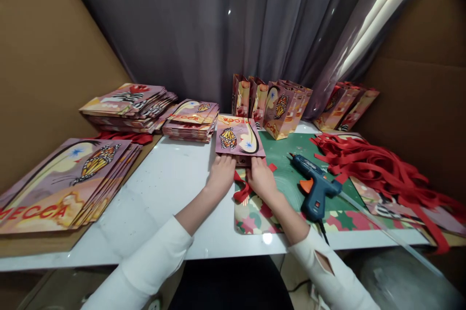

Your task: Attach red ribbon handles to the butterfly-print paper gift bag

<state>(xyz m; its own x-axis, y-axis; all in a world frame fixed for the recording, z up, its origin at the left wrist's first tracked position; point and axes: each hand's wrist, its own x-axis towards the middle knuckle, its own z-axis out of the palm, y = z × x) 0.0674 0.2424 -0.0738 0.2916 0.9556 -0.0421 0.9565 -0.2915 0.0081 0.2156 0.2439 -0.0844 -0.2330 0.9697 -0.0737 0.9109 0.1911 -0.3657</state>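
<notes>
Your left hand (221,170) and right hand (261,175) lie side by side, fingers together and pressed flat on the near edge of a flat printed paper bag (238,136); whether the tips curl under it, you cannot tell. The bag lies at 12 o'clock from your hands on the white table (167,188), butterfly side up. A red ribbon (242,189) loops between your wrists. At 3 o'clock a blue glue gun (313,185) rests on the green mat (287,147), with a heap of red ribbons (367,164) beyond it. Standing bags (276,106) are at 1 o'clock, flat stacks (191,121) at 11, and a large stack (69,181) at 9.
</notes>
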